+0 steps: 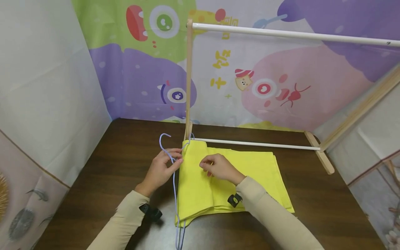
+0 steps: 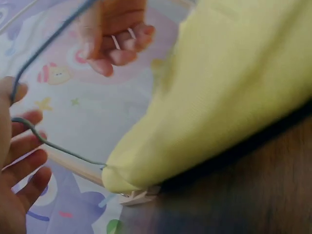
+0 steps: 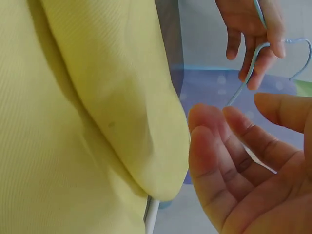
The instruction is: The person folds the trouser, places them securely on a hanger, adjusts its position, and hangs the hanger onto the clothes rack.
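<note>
A folded yellow cloth (image 1: 243,173) of ribbed fabric lies on the table, its left end doubled over in a flap. Along that left edge runs a thin lilac-blue wire hanger (image 1: 174,187), whose lower end sticks out past the cloth's near edge. My left hand (image 1: 162,166) holds the hanger near the base of its hook, thumb and fingers on either side of the wire. My right hand (image 1: 220,168) hovers above the flap with loosely bent fingers (image 3: 209,156), holding nothing. Part of the hanger is hidden by the cloth.
Behind the cloth stands a rack with wooden side posts (image 1: 189,80), a white top bar (image 1: 281,33) and a white lower bar (image 1: 250,142). The dark wooden table (image 1: 125,146) is backed by a cartoon-printed sheet (image 1: 225,104).
</note>
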